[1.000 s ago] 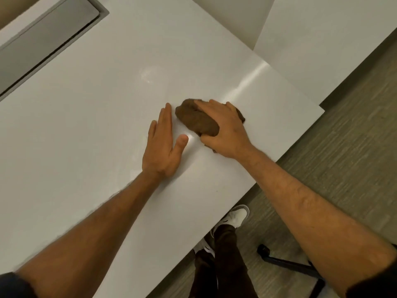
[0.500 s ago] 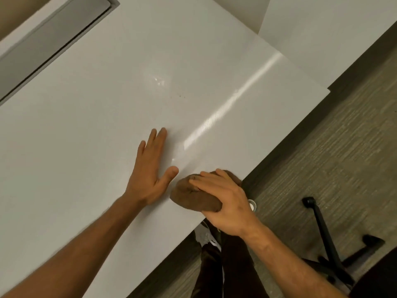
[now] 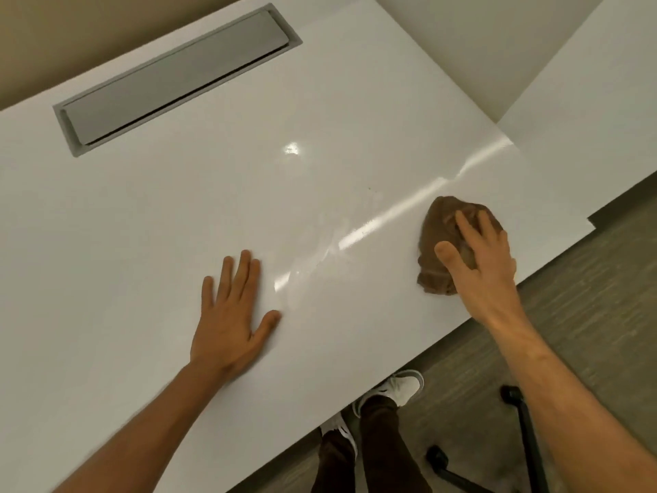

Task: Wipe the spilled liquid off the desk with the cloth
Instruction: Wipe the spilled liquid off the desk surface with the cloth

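Right hand [image 3: 478, 257] presses the brown cloth [image 3: 439, 225], fingers spread; left hand [image 3: 231, 314] flat, bracing. Best to sweep firmly toward nine o'clock, across the wet streaks [image 3: 320, 252].

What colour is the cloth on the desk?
Brown, a plain brown cloth under the right hand, seen in the head view.

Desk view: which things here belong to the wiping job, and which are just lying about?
In the job: brown cloth, right hand pressing it, wet streaks, white desk, left hand flat on it.
Just there: grey cable hatch, black chair base, white shoes.
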`<state>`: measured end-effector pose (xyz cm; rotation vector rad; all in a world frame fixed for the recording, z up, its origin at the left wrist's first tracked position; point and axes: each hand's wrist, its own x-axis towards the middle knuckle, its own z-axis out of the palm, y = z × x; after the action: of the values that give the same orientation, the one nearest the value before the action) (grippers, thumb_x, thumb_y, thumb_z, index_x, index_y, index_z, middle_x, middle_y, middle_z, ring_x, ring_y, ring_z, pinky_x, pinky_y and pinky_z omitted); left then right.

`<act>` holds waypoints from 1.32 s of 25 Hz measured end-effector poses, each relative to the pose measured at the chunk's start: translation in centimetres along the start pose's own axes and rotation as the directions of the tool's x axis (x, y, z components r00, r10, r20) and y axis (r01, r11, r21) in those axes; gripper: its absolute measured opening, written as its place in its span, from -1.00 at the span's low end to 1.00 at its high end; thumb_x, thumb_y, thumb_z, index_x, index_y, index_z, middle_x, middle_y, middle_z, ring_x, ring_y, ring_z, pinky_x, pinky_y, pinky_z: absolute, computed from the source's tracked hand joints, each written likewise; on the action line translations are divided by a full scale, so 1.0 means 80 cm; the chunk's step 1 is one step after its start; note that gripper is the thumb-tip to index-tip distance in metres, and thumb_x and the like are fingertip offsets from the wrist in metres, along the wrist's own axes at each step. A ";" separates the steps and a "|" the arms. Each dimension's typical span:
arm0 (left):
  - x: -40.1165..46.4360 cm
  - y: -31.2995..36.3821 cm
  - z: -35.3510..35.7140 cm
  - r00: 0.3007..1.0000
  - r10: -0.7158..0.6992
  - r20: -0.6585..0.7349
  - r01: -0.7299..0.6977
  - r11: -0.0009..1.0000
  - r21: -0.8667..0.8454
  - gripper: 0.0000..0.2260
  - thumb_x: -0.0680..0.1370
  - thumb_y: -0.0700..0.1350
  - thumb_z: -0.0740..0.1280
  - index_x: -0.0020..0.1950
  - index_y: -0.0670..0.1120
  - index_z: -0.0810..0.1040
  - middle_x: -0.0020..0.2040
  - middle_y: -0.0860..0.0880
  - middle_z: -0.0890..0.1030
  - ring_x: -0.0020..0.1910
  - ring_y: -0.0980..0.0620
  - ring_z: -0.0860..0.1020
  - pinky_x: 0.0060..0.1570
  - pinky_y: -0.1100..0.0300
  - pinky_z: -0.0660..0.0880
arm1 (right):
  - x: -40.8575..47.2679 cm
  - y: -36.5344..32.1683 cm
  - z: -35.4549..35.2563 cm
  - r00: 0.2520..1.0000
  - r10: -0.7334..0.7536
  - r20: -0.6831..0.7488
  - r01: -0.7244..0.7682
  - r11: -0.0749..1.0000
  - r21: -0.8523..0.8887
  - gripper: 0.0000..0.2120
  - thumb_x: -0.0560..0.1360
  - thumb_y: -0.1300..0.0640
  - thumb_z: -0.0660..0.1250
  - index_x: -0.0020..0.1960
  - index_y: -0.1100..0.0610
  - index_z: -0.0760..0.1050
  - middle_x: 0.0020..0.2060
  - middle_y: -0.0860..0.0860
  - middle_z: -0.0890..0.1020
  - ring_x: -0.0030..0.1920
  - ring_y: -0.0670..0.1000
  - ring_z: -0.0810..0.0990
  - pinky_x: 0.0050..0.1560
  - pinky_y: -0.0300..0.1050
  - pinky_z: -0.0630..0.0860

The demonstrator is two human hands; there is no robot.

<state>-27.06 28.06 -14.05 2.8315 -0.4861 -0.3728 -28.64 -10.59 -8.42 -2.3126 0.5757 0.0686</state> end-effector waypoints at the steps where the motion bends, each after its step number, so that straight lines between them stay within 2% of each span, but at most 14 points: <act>1: 0.000 0.000 0.000 1.000 0.001 0.004 -0.001 1.000 0.000 -0.26 0.66 0.32 -0.02 0.70 0.02 -0.23 0.71 0.06 -0.24 0.69 -0.03 -0.25 0.63 -0.17 -0.19 | 0.013 0.005 0.015 1.000 0.028 0.014 -0.025 0.985 -0.170 -0.21 0.48 -0.44 0.04 0.63 -0.14 0.12 0.65 -0.02 0.06 0.63 0.19 -0.03 0.56 0.34 -0.01; 2: 0.000 0.000 0.001 1.000 0.003 0.005 -0.004 1.000 0.002 -0.26 0.66 0.33 -0.03 0.70 0.01 -0.23 0.71 0.06 -0.24 0.69 -0.04 -0.25 0.63 -0.19 -0.18 | 0.030 0.004 0.029 0.999 0.044 -0.014 -0.046 0.963 -0.265 -0.19 0.48 -0.46 -0.01 0.64 -0.13 0.08 0.67 0.04 -0.05 0.63 0.25 -0.17 0.54 0.41 -0.13; 3: 0.000 -0.001 0.001 1.000 0.007 0.003 -0.007 1.000 0.002 -0.26 0.66 0.33 -0.04 0.70 0.01 -0.23 0.71 0.05 -0.24 0.69 -0.04 -0.25 0.63 -0.19 -0.17 | 0.050 -0.004 0.041 0.997 0.056 -0.051 -0.069 0.953 -0.296 -0.16 0.47 -0.48 -0.02 0.65 -0.11 0.05 0.67 0.08 -0.10 0.62 0.28 -0.21 0.53 0.44 -0.18; 6: 0.001 -0.002 -0.001 1.000 0.015 0.008 -0.015 1.000 -0.026 -0.26 0.66 0.35 -0.10 0.70 -0.02 -0.22 0.71 0.05 -0.24 0.69 -0.04 -0.25 0.63 -0.19 -0.19 | 0.120 -0.042 0.070 0.994 0.063 -0.085 -0.084 0.959 -0.272 0.01 0.34 -0.61 0.05 0.65 -0.12 0.06 0.67 0.08 -0.08 0.62 0.31 -0.20 0.52 0.46 -0.21; 8: 0.000 -0.002 -0.002 1.000 0.030 0.003 -0.029 0.998 -0.055 -0.24 0.65 0.37 -0.14 0.70 -0.05 -0.21 0.71 0.03 -0.23 0.69 -0.05 -0.25 0.63 -0.17 -0.22 | 0.149 -0.068 0.091 0.998 -0.047 -0.043 0.031 0.946 -0.322 0.01 0.30 -0.59 0.16 0.63 -0.14 0.12 0.67 0.05 -0.02 0.62 0.33 -0.17 0.50 0.44 -0.20; 10: 0.001 -0.003 -0.003 0.999 0.036 -0.012 -0.037 0.995 -0.094 -0.21 0.64 0.39 -0.15 0.70 -0.08 -0.22 0.71 0.00 -0.23 0.69 -0.05 -0.24 0.63 -0.15 -0.23 | 0.151 -0.092 0.120 0.977 -0.210 0.048 0.213 0.910 -0.355 -0.07 0.32 -0.45 0.28 0.60 -0.14 0.19 0.66 0.03 0.06 0.62 0.33 -0.12 0.51 0.44 -0.14; 14: -0.001 -0.007 0.001 0.997 0.018 -0.070 -0.035 0.970 -0.239 -0.18 0.62 0.42 -0.13 0.70 -0.07 -0.23 0.72 -0.01 -0.20 0.70 -0.02 -0.19 0.65 -0.06 -0.23 | 0.082 -0.123 0.170 0.853 -0.488 0.183 0.521 0.818 -0.245 -0.18 0.27 -0.17 0.37 0.53 -0.09 0.38 0.62 0.01 0.24 0.61 0.33 0.02 0.49 0.45 0.01; 17: -0.002 -0.011 0.004 0.991 -0.043 -0.130 -0.006 0.933 -0.359 -0.25 0.65 0.37 -0.13 0.71 -0.05 -0.16 0.72 0.00 -0.12 0.70 0.04 -0.14 0.65 0.05 -0.21 | 0.000 -0.122 0.196 0.716 -0.645 0.265 0.694 0.698 -0.176 -0.24 0.27 -0.16 0.38 0.47 -0.06 0.47 0.58 0.01 0.32 0.60 0.32 0.09 0.47 0.42 0.09; 20: -0.003 -0.014 0.005 0.990 -0.076 -0.122 0.027 0.934 -0.357 -0.28 0.67 0.35 -0.18 0.71 -0.06 -0.08 0.72 0.02 -0.07 0.69 0.09 -0.14 0.64 0.12 -0.24 | -0.081 -0.092 0.206 0.644 -0.706 0.296 0.762 0.628 -0.160 -0.29 0.33 -0.19 0.35 0.47 -0.06 0.45 0.60 -0.01 0.29 0.61 0.29 0.08 0.50 0.40 0.07; 23: -0.004 -0.014 0.004 0.995 -0.032 -0.099 0.007 0.970 -0.244 -0.31 0.67 0.32 -0.18 0.71 -0.03 -0.10 0.72 -0.01 -0.11 0.70 0.02 -0.18 0.63 0.08 -0.28 | -0.118 -0.051 0.195 0.603 -0.734 0.313 0.794 0.591 -0.144 -0.32 0.38 -0.19 0.34 0.48 -0.05 0.43 0.60 0.00 0.27 0.62 0.27 0.08 0.53 0.35 0.02; 25: -0.005 -0.011 0.003 0.997 -0.011 -0.070 0.003 0.994 -0.106 -0.30 0.67 0.33 -0.17 0.71 -0.02 -0.11 0.72 -0.03 -0.16 0.69 -0.02 -0.22 0.63 0.01 -0.29 | -0.123 -0.023 0.176 0.625 -0.723 0.294 0.776 0.617 -0.131 -0.34 0.40 -0.18 0.35 0.47 -0.03 0.43 0.60 0.00 0.27 0.62 0.25 0.08 0.54 0.33 0.02; 28: -0.008 -0.003 -0.001 0.999 0.021 -0.028 -0.020 0.999 0.028 -0.29 0.66 0.34 -0.14 0.72 -0.02 -0.08 0.72 -0.04 -0.17 0.69 -0.06 -0.23 0.62 -0.08 -0.31 | -0.116 0.017 0.137 0.719 -0.666 0.200 0.693 0.708 -0.137 -0.40 0.40 -0.13 0.37 0.41 0.01 0.49 0.58 0.02 0.32 0.60 0.26 0.14 0.51 0.37 0.14; 31: 0.001 0.036 -0.005 0.989 0.148 0.025 -0.149 0.987 0.067 -0.25 0.64 0.37 -0.14 0.71 -0.04 -0.03 0.72 -0.05 -0.14 0.69 -0.08 -0.21 0.60 -0.07 -0.36 | -0.097 0.044 0.084 0.836 -0.545 0.072 0.549 0.821 -0.159 -0.48 0.39 0.00 0.45 0.33 0.10 0.58 0.52 0.07 0.42 0.55 0.30 0.26 0.42 0.40 0.28; 33: 0.022 0.085 -0.002 0.959 0.276 0.065 -0.277 0.961 0.015 -0.22 0.63 0.40 -0.15 0.71 -0.06 -0.05 0.72 -0.05 -0.12 0.70 -0.05 -0.20 0.60 -0.08 -0.36 | -0.090 0.054 0.056 0.895 -0.438 -0.084 0.434 0.898 -0.067 -0.53 0.37 0.14 0.52 0.27 0.16 0.62 0.44 0.09 0.51 0.51 0.27 0.36 0.40 0.36 0.37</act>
<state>-27.40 21.29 -12.34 2.7269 -0.8923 -0.4016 -36.40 -7.48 -12.96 -2.4468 0.0878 -0.2487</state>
